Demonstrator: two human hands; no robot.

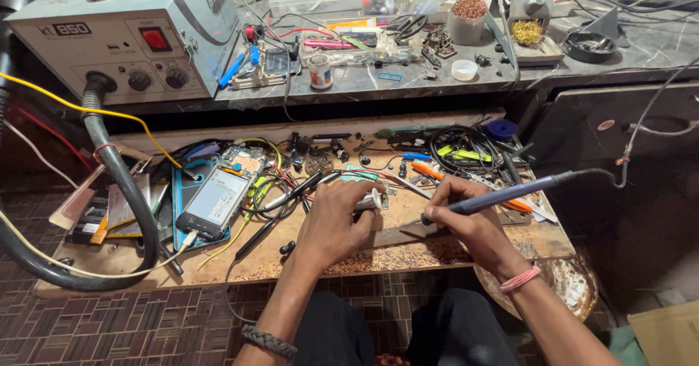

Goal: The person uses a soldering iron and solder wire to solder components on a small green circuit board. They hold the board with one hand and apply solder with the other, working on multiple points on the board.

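Note:
My right hand (466, 224) grips a blue-handled soldering iron (510, 195) like a pen, its tip pointing down-left at a small flat part on the wooden work board (437, 253). A grey cable runs from the iron's back end up to the right. My left hand (336, 224) lies beside it with the fingers curled around a small white tube (369, 201). The part under the iron's tip is mostly hidden by my fingers.
An opened phone (218, 200) on a teal mat lies left of my hands among tangled wires. A grey hot-air station (124, 35) with a thick black hose (124, 191) stands at upper left. Tweezers, screwdrivers and cables (466, 151) crowd the board's far side. A cluttered shelf (437, 75) is behind.

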